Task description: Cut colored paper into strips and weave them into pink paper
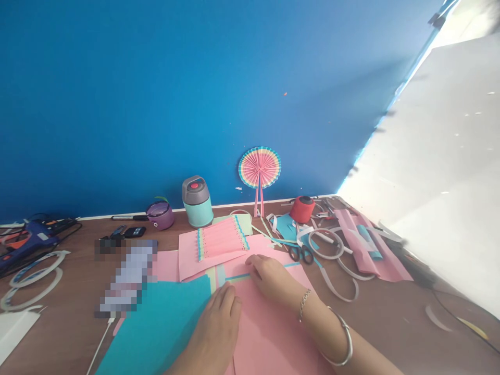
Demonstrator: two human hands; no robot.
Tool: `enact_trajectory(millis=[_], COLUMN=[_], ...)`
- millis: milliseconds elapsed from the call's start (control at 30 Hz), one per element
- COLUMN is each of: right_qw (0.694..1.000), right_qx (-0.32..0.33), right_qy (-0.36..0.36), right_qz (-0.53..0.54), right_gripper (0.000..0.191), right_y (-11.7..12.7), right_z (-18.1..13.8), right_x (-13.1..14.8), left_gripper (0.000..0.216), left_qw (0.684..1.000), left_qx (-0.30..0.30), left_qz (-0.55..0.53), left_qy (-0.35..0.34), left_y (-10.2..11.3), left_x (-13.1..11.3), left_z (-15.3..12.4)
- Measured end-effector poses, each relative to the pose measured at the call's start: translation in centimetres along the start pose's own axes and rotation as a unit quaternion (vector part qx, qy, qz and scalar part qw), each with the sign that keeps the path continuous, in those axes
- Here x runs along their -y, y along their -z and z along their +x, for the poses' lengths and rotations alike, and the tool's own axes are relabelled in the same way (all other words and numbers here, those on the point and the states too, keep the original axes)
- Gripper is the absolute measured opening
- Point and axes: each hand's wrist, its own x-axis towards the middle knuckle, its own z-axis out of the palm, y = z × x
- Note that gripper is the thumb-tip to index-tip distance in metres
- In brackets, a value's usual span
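My left hand [219, 320] lies flat with fingers stretched forward, near the inner edge of a teal paper sheet [156, 317] and pink paper [269, 333]. My right hand [271, 278] rests farther up on the pink paper, its fingers pointing left and slightly bent. A narrow blue strip [240, 276] runs across the pink paper and passes behind that hand. Pale yellow and light blue paper strips [217, 276] show just beyond my left fingertips. Behind them, a pleated pink paper piece [222, 239] with blue and yellow edges lies on another pink sheet [187, 255].
A round pleated paper fan [260, 166] leans on the blue wall. Near it stand a teal flask [198, 203], a purple cup [161, 214] and a red speaker-like object [302, 209]. Scissors [301, 254], tape coils [326, 244], a blurred phone [128, 276] and a glue gun [29, 239] lie around.
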Motion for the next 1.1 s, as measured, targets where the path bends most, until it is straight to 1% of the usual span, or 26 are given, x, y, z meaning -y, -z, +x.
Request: enact_trajectory(millis=[300, 500, 600, 700, 833, 1000, 1100], right_qw=[1.000, 0.999, 0.998, 0.997, 0.994, 0.989, 0.988], right_qx=[0.007, -0.021, -0.028, -0.032, -0.014, 0.001, 0.005], right_qy=[-0.008, -0.029, -0.051, -0.053, -0.058, -0.059, -0.070], right_qz=[-0.027, -0.024, -0.002, 0.036, 0.091, 0.137, 0.140], right_gripper=[0.037, 0.037, 0.033, 0.029, 0.030, 0.030, 0.032], right_y=[-0.2, 0.3, 0.6, 0.7, 0.9, 1.9, 2.2], right_z=[0.0, -0.1, 0.0, 0.2, 0.2, -0.1, -0.1], right_x=[0.3, 0.1, -0.9, -2.2, -3.6, -4.0, -4.0], left_gripper=[0.040, 0.040, 0.038, 0.036, 0.036, 0.035, 0.035], left_qw=[1.000, 1.000, 1.000, 1.000, 0.999, 1.000, 1.000], left_qx=[0.004, -0.012, -0.004, 0.002, -0.005, -0.001, -0.003], left_qz=[0.024, -0.003, 0.001, 0.018, 0.019, -0.001, -0.002], left_qy=[-0.009, 0.000, -0.006, -0.021, -0.029, -0.022, -0.024], left_y=[0.2, -0.3, -0.2, 0.0, 0.2, -0.2, -0.6], left_x=[-0.1, 0.0, 0.0, 0.1, 0.2, 0.3, 0.3], left_z=[0.0, -0.1, 0.0, 0.1, 0.0, -0.2, -0.4])
